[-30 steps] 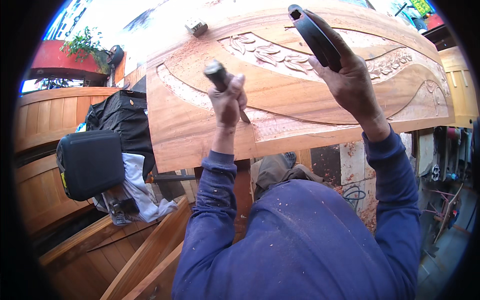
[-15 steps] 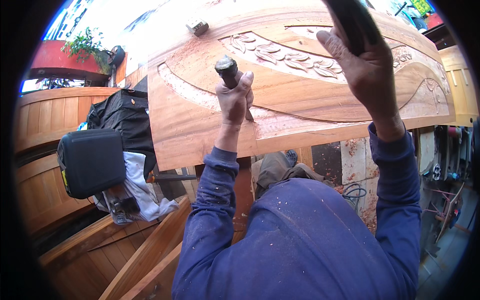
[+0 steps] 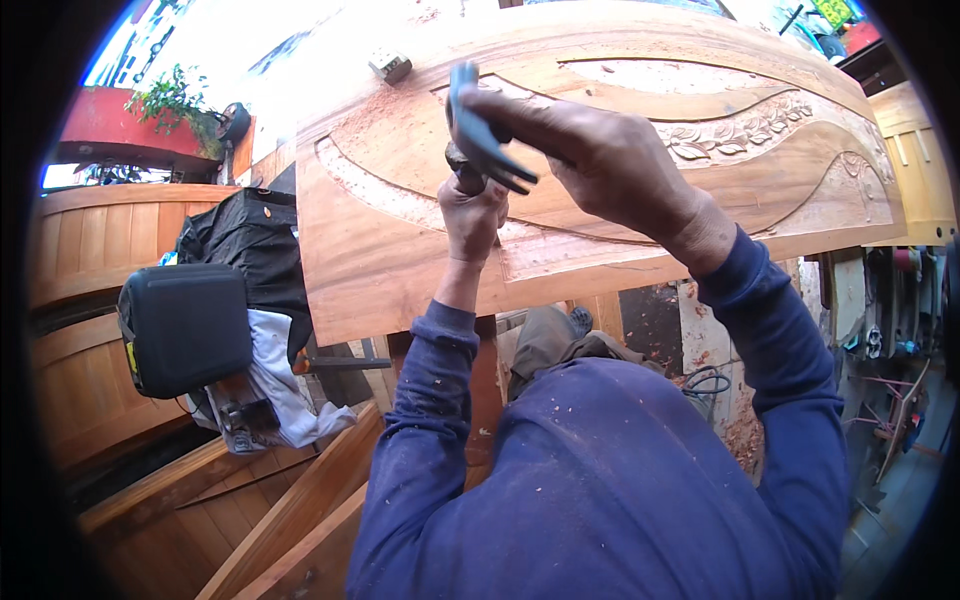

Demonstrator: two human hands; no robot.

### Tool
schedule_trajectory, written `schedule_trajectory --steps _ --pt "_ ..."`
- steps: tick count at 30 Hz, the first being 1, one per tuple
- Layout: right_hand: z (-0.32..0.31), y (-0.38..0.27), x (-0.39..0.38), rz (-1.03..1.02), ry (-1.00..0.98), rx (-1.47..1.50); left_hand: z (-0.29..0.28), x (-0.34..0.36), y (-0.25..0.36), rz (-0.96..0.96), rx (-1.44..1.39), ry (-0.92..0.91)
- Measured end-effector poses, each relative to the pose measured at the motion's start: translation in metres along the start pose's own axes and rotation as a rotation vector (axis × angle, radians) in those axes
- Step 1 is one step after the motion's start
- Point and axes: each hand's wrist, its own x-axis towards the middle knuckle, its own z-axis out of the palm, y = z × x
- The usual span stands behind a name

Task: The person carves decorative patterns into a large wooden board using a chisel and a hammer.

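Note:
My left hand is wrapped round the dark handle of a chisel and stands over the near left part of a carved wooden panel. Only a little of the chisel's blade shows below the fist. My right hand is closed round a claw hammer, whose dark head is right over the top of the chisel. From this angle I cannot tell whether hammer and chisel touch. Leaves and curved bands are carved into the panel, and pale chips lie in the recesses.
A small block-shaped object lies on the panel's far left, among wood shavings. Left of the panel are a black case, a black bag and a white cloth. Wooden beams lean at lower left. A cable is near my right side.
My right hand has swung the hammer down and left, from high at the right to over the chisel. My left hand has stayed nearly in place, still gripping the chisel.

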Motion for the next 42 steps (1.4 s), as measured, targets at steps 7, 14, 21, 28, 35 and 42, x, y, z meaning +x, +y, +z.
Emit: schedule_trajectory --steps 7,14,21,28,35,42 --pt "-0.024 0.029 -0.127 0.392 0.083 0.266 -0.077 0.035 0.052 0.157 -0.286 0.515" --pt "-0.094 0.059 -0.303 1.090 0.492 0.575 -0.043 -0.036 0.067 -0.200 0.857 0.043" --pt "-0.117 0.095 -0.333 1.162 0.470 -0.127 -0.004 -0.092 0.012 -0.310 1.421 -0.209" --pt "-0.133 0.124 -0.322 0.967 -0.001 -0.317 0.023 -0.059 0.002 -0.281 1.595 -0.364" --pt "-0.142 0.147 -0.310 0.803 -0.007 -0.459 0.075 -0.009 0.022 -0.303 1.496 -0.243" --pt "-0.131 0.153 -0.319 0.960 0.062 -0.427 0.123 0.025 -0.028 -0.285 1.504 -0.646"
